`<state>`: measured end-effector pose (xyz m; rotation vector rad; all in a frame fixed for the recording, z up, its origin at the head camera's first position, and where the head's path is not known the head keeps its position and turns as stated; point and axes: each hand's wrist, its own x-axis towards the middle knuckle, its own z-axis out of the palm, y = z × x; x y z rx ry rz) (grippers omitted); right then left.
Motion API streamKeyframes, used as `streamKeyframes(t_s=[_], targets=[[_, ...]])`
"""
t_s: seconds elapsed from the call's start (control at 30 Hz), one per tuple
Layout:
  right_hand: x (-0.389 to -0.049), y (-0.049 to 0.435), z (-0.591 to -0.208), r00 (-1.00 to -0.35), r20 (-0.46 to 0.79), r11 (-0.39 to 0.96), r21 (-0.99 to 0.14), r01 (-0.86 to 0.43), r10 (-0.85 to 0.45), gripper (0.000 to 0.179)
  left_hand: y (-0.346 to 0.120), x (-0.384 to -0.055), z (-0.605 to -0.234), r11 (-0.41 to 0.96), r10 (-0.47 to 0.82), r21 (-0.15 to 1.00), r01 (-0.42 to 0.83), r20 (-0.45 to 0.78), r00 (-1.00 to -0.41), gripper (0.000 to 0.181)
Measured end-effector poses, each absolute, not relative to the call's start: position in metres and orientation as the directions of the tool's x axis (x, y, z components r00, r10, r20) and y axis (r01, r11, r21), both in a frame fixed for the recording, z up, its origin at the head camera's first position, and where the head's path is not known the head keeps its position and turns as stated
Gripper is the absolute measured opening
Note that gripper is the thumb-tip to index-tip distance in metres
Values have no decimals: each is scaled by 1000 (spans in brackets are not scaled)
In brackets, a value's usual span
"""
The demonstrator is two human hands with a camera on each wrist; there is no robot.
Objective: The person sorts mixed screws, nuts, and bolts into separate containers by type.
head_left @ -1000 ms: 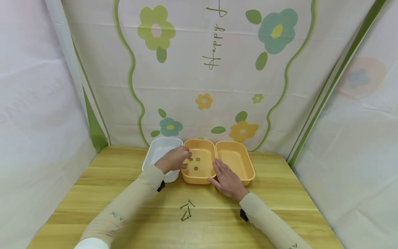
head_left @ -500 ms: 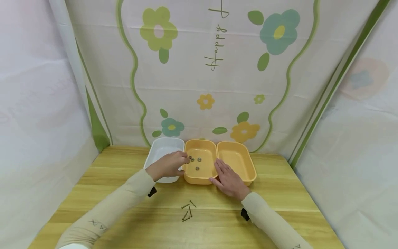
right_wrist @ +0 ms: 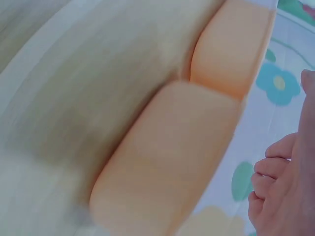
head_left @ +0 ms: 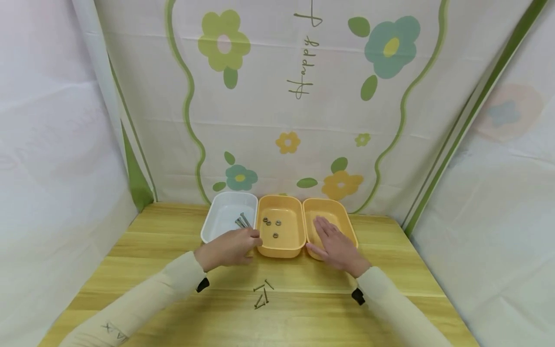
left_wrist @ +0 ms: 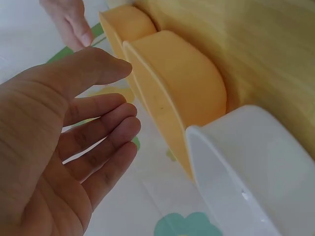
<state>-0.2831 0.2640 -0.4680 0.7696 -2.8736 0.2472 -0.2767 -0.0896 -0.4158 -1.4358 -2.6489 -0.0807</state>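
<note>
In the lower middle of the head view, three small trays stand in a row at the far edge of the wooden table [head_left: 143, 270]: a white tray [head_left: 221, 212] on the left, a middle orange tray [head_left: 284, 243] touching it, and a right orange tray [head_left: 342, 217] beside that. The left hand [head_left: 227, 246] sits at the near right corner of the white tray, close to the wall of the middle orange tray; the left wrist view shows its fingers [left_wrist: 106, 128] loosely spread and relaxed, with nothing held in them. The right hand [head_left: 337, 246] lies flat, fingers extended, over the near part of the right orange tray, also gripping nothing. Two bolts [head_left: 242, 221] lie inside the white tray, toward its right side, and three nuts [head_left: 271, 226] lie in the middle orange tray. A small cluster of loose bolts [head_left: 261, 295] lies on the bare table in the lower centre of the frame, well apart from the trays and nearer the person. Judging by how things lie, the sorting looks partly done: some bolts and the nuts sit in trays, the loose bolts on the table are left to go in, and what the right orange tray holds is hidden under the hand.
</note>
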Motion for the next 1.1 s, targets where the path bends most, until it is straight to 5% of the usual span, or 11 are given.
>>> streamKeyframes(t_s=[0.5,1.1], targets=[[-279,332,-479,-930,185,927,-145,-346,-318,93,-98,-256,-457,586,801,86,806,85,-592,35],[-278,352,-507,-947,159,939,-164,-303,-278,94,-92,-245,-496,594,777,258,762,62,-626,20]])
